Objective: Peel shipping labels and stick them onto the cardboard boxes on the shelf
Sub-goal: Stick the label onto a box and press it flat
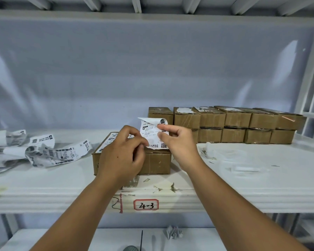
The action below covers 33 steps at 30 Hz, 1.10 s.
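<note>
While the loose heap of printed strips (49, 153) sprawls at the far left of the shelf (243, 180), all barcodes and QR squares too small to read, the action sits in the middle. The left hand (121, 153) is curled, fingertips pinching the lower left corner of the shipping label (152, 134). That label stands upright in the air just above the near cardboard box (156, 162), its top edge curling over with a barcode showing; digits "150-0" can be read near the top, and a QR code sits at the bottom right. The box already carries a stuck label (112, 140) on its lid. On the shelf's front edge below, a red-bordered tag (146, 205) reads roughly "4-3" in handwriting. The right hand (179, 144) grips the label's right edge between thumb and forefinger. Further right, the stacked boxes (234, 124) line the back wall two high, with bare shelf in front of them out to the rim.
</note>
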Motion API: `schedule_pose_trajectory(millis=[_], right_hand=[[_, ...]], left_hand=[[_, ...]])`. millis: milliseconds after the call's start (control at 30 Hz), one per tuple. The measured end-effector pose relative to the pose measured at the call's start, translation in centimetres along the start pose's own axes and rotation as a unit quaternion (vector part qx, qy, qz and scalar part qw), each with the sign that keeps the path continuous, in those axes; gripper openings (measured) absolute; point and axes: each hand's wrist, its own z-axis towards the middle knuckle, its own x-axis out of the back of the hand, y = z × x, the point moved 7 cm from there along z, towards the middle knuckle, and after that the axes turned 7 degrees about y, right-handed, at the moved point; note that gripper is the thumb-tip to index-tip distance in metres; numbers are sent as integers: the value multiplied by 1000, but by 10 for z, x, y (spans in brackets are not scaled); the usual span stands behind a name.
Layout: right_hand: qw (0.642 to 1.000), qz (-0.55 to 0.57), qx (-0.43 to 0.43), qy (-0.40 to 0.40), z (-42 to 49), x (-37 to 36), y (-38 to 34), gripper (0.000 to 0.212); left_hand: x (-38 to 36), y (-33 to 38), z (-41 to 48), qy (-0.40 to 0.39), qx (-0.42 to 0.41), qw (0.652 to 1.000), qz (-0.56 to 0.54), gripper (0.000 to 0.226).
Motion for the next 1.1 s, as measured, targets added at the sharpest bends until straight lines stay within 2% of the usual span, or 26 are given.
schedule_pose_trajectory(millis=[100,167,267,500,800,1100], right_hand=[[1000,2,-2,-2,0,0,1,24],[1000,4,-4,-4,0,0,1,24],[1000,1,0,-9,0,-1,1,24],[1000,-23,11,-15,-2,0,-2,26],[993,-94,67,0,-2,-1,-5,28],[985,-152,64,-47,-8,-7,-7,42]], left_hand=[[2,0,0,21,0,1000,-18,20],[1,2,0,27,-23,999,-9,26],[-2,0,0,22,-31,999,-3,33],[-1,3,1,19,-46,999,-6,33],[0,2,-1,14,-40,999,-15,29],[1,4,-1,16,-51,999,-3,27]])
